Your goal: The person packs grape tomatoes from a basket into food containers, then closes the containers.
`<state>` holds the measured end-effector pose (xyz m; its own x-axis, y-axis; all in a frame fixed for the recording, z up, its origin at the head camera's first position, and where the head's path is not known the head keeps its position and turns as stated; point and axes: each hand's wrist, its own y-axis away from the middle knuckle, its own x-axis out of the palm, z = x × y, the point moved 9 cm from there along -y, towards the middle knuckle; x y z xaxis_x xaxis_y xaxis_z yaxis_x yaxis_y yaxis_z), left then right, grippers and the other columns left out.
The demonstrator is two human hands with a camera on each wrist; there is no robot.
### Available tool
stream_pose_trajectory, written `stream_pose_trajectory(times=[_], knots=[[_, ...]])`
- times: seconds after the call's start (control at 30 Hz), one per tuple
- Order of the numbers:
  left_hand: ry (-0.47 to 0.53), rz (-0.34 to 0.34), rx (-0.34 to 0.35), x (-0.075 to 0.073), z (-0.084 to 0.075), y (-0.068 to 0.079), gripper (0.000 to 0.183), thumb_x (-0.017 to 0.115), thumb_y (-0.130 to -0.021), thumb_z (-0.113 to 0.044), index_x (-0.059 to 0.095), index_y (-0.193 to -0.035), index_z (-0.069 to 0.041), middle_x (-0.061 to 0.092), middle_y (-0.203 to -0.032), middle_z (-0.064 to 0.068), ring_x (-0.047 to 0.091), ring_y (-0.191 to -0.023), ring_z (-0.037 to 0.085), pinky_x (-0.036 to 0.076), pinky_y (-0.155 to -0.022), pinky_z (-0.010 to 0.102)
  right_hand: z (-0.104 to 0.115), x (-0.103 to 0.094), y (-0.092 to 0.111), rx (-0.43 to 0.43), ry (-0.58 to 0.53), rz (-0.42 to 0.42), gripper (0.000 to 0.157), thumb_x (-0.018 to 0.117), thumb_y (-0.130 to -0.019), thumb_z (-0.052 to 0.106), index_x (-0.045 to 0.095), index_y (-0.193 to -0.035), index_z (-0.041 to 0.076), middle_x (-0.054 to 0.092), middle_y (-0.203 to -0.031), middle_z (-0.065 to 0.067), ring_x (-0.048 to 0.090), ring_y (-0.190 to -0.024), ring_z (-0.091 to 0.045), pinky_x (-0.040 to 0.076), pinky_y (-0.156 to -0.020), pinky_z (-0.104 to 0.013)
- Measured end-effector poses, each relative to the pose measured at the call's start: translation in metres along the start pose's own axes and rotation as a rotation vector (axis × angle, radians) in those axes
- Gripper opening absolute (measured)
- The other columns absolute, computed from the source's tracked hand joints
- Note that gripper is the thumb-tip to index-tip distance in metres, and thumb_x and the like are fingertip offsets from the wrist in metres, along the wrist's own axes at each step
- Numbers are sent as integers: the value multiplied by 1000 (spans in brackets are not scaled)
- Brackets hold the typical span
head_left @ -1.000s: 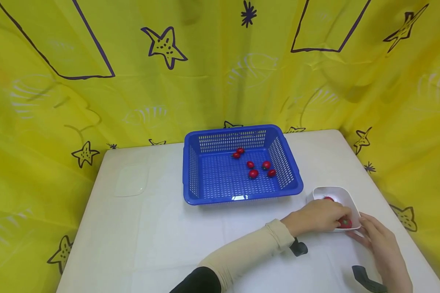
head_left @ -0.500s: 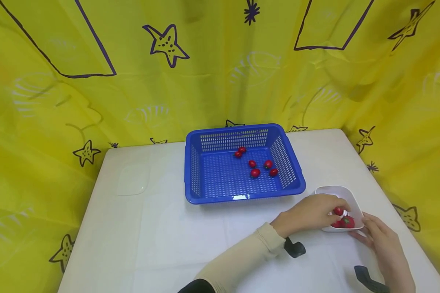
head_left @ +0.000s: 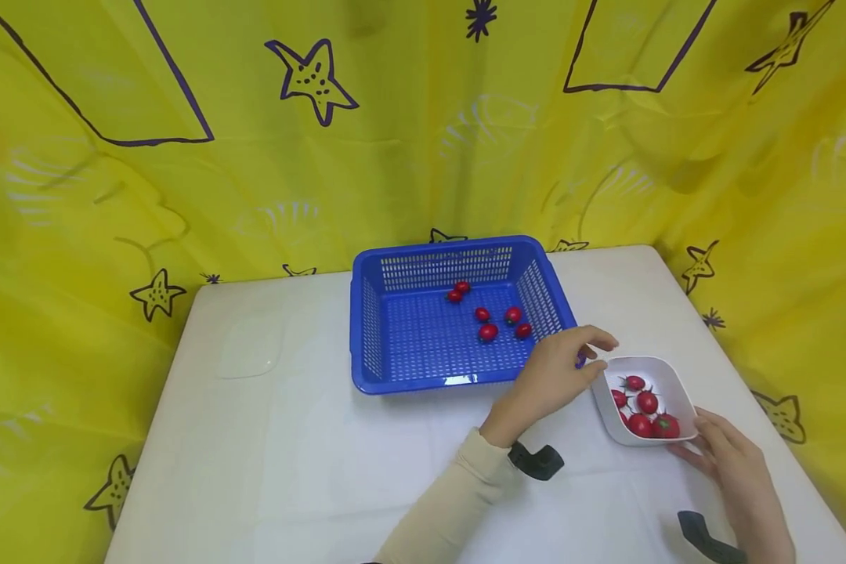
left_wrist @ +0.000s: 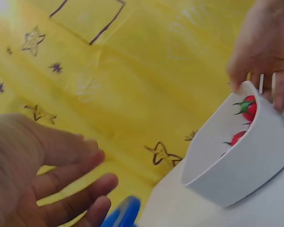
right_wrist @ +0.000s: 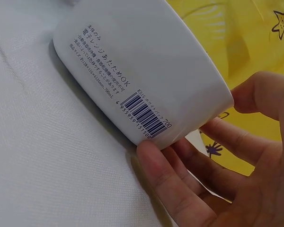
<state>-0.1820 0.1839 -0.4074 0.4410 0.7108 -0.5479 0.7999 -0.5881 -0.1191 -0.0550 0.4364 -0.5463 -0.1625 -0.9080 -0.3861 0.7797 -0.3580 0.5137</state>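
A white plastic container (head_left: 652, 370) with several cherry tomatoes (head_left: 647, 402) inside stands at the table's right. My right hand (head_left: 736, 462) grips its near right corner. In the right wrist view, the thumb (right_wrist: 267, 92) is at the rim and a fingertip (right_wrist: 151, 156) sits low on the printed wall. My left hand (head_left: 546, 380) is raised between the container and the blue plastic basket (head_left: 423, 385), overlapping the basket's right corner in the head view. Its fingers are loosely bent, with nothing between them in the left wrist view. Several more cherry tomatoes (head_left: 488, 333) lie in the basket.
A flat, see-through, rounded-square piece (head_left: 247, 368) lies at the left of the white-covered table (head_left: 338, 462). A yellow curtain (head_left: 395, 172) with drawn starfish hangs behind the table and along both sides. Dark straps (head_left: 536, 462) show at the wrists.
My left hand has come out of the white container and moved left and up toward the basket, uncovering the tomatoes inside. The right hand has kept its grip on the container.
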Motion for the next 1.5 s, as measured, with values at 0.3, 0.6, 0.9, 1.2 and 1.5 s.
stream_pose_trajectory(times=[0.3,0.6,0.9,1.2,1.5], knots=[[124,-279,-148,-51,36,0,27,72,-97,-6,73,-122,-15,76,-118,1,67,-97,8,53,-79,12,1,2,0,-3,-15,-9,81,34,-107,60,22,-165,4,17,-166,-22,45,-107,12,58,-78,-12],[33,-396,-257,-73,68,3,27,75,-94,-4,74,-120,-10,77,-119,8,70,-106,26,55,-90,28,3,2,1,29,-19,-16,80,32,-107,60,19,-166,7,15,-170,-20,48,-131,-17,58,-77,-12],[-221,-251,-408,-71,84,3,34,76,-93,-12,72,-127,-10,71,-124,12,61,-109,30,53,-92,41,2,0,1,26,-27,-18,80,35,-107,61,23,-165,8,23,-164,-16,46,-105,10,58,-78,-12],[-450,-150,-499,-67,95,4,28,76,-91,-20,73,-118,-10,68,-120,16,60,-113,37,56,-89,50,2,2,0,51,-2,-19,83,34,-106,64,20,-167,10,15,-172,-17,49,-127,-12,58,-79,-12],[-507,-59,-550,-56,106,0,30,70,-93,-17,73,-123,-12,69,-121,15,66,-109,35,58,-87,48,0,0,0,14,-12,-23,81,36,-107,62,22,-166,8,22,-166,-16,47,-99,16,58,-78,-12]])
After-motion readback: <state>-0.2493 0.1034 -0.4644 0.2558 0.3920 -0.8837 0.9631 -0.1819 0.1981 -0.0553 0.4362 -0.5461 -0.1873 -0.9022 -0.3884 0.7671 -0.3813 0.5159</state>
